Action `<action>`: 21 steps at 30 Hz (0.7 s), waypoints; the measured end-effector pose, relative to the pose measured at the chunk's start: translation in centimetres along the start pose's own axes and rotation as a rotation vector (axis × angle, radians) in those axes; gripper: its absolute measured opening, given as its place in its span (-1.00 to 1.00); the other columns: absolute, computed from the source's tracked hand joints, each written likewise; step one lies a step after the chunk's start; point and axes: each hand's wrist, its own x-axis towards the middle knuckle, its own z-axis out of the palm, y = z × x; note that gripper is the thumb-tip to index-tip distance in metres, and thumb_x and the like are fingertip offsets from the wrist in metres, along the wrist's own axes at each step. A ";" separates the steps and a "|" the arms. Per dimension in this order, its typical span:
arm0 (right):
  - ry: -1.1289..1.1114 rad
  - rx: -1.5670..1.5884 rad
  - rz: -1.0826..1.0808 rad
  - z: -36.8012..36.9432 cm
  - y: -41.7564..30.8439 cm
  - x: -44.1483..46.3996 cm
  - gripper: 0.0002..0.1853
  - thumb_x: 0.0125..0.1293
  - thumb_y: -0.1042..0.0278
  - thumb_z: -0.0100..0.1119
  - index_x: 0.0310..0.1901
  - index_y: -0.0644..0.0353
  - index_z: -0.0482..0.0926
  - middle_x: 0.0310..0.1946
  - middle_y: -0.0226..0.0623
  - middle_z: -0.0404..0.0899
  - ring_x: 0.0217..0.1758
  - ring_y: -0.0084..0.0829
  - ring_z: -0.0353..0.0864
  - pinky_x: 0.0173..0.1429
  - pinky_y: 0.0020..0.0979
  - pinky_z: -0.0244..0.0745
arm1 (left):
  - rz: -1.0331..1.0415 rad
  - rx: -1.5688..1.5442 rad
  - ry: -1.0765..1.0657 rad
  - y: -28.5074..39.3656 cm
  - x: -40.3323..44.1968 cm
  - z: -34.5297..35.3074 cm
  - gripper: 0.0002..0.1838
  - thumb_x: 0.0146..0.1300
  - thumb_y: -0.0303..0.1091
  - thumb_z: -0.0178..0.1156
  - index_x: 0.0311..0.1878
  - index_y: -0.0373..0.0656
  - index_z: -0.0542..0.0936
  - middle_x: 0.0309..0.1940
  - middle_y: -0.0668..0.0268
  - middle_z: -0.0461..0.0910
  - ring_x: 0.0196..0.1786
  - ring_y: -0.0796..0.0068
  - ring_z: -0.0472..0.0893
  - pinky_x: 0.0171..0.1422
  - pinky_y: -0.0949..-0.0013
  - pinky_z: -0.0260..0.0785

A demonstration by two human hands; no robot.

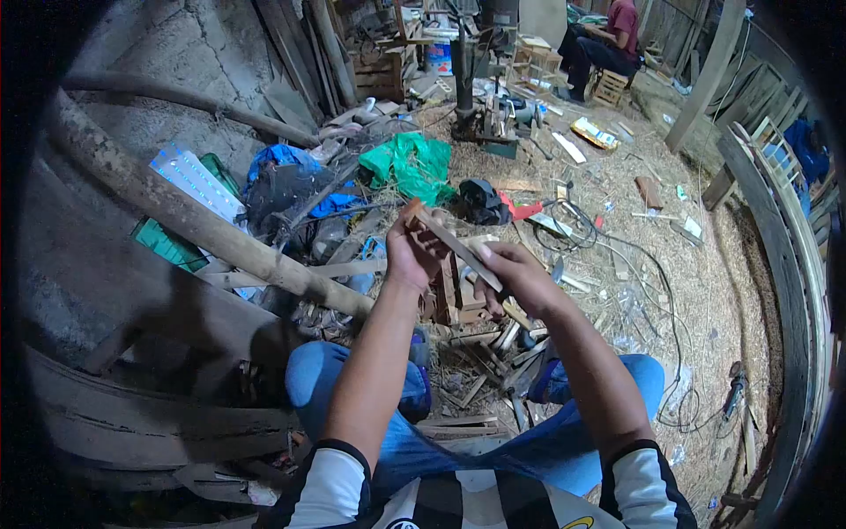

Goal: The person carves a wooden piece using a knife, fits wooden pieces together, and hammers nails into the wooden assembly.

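Observation:
A short, flat strip of wood (pixel 460 250) slants in front of me, raised above the littered floor. Around its far, reddish-brown end, the fingers of my left hand (pixel 414 256) are closed. My right hand (pixel 520 278) grips the nearer end, its thumb resting along the upper edge. Some of the right fingers are bent beneath the strip and only partly show. Below the hands are reddish wooden blocks (pixel 448 295), partly covered by them. Loose sticks (pixel 507 339) lie between my feet.
A long pole (pixel 220 238) crosses at the left. Green plastic (pixel 407 166) and a black bag (pixel 482 203) lie ahead. A cable (pixel 665 291) loops over the shavings at right, near a wooden beam (pixel 784 264). Another person (pixel 608 40) sits at the back.

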 end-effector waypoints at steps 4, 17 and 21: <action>0.096 -0.148 -0.087 1.1 -2.1 -3.6 -0.57 0.43 0.12 0.27 0.14 0.30 0.60 -0.35 -0.36 0.66 -0.27 -0.73 0.52 -0.17 -0.55 0.44 | -0.103 0.183 -0.210 1.7 -0.6 2.5 -0.69 0.42 -0.07 0.12 -0.27 -0.12 0.56 -0.33 0.22 0.59 -0.21 0.25 0.62 -0.04 0.15 0.55; 0.469 -0.779 -0.743 1.6 0.5 -4.2 -0.59 0.26 0.51 0.34 0.16 0.22 0.57 -0.37 -0.11 0.61 -0.37 -0.20 0.65 -0.29 -0.31 0.51 | -0.041 1.037 -0.026 4.6 -5.5 11.2 -0.59 0.45 -0.02 0.17 -0.02 -0.23 0.67 -0.37 0.37 0.65 -0.38 0.59 0.64 -0.35 0.42 0.53; 0.521 -0.868 -0.789 1.6 0.3 -4.7 -0.56 0.24 0.52 0.35 0.17 0.18 0.57 -0.43 -0.15 0.56 -0.39 -0.14 0.62 -0.29 -0.27 0.51 | 0.195 1.390 -0.064 3.5 -6.0 12.2 -0.73 0.32 -0.21 0.37 -0.20 -0.28 0.69 -0.47 0.43 0.58 -0.51 0.74 0.50 -0.43 0.54 0.39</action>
